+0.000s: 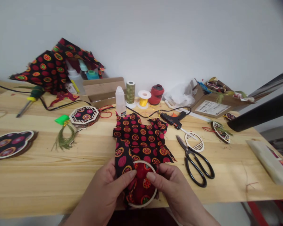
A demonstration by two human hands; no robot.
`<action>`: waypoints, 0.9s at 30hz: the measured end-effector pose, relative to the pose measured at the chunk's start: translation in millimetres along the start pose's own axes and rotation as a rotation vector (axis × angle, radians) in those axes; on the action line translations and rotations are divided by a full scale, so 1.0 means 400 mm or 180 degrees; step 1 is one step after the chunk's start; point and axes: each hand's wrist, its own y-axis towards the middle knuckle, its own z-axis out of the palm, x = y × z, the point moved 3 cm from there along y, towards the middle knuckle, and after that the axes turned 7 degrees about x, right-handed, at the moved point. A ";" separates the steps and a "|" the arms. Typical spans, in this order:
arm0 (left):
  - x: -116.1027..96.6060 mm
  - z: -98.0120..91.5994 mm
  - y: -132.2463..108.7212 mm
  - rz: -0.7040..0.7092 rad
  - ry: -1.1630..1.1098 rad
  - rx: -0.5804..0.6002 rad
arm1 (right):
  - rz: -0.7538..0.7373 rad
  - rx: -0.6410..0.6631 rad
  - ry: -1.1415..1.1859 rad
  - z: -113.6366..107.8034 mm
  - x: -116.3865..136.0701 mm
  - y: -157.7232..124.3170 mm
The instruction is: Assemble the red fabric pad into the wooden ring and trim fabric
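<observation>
Near the table's front edge, both of my hands hold a round pale wooden hoop (156, 185) with red patterned cloth (139, 183) showing inside its rim. My left hand (110, 179) grips the left side, its thumb pressing a folded flap of black patterned fabric (122, 157) over the hoop. On the opposite side, my right hand (171, 182) has its thumb on the red cloth and its fingers behind the rim. A larger piece of the black fabric (141, 131) with red and orange circles lies just beyond. Black-handled scissors (191, 157) rest to the right, blades partly spread.
Behind the fabric stand a clear bottle (120, 100), thread spools (130, 92) and a black glue gun (174, 119) with its cord. An octagonal ornament (84, 116) and screwdriver (29, 100) lie left. Cardboard boxes (212, 103) and a black pole (261, 111) are at right.
</observation>
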 end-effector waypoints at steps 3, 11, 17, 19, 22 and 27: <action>0.002 0.001 0.003 0.0125 -0.0088 -0.0035 | -0.0036 -0.0195 -0.0030 -0.002 0.002 0.006; 0.019 -0.019 0.024 0.0231 0.0168 0.0115 | 0.0017 -0.0512 -0.0079 -0.016 -0.005 0.017; 0.025 -0.030 0.025 0.0326 0.0289 0.0128 | -0.0184 -0.0650 -0.0347 -0.023 -0.011 0.024; 0.026 -0.031 0.027 0.0336 0.0318 0.0112 | -0.0288 -0.0731 -0.0399 -0.027 -0.014 0.026; 0.030 -0.034 0.030 0.0340 0.0298 0.0110 | -0.0331 -0.0771 -0.0504 -0.027 -0.013 0.028; 0.034 -0.033 0.030 0.0307 0.0166 0.0093 | -0.0367 -0.0742 -0.0573 -0.022 0.003 0.026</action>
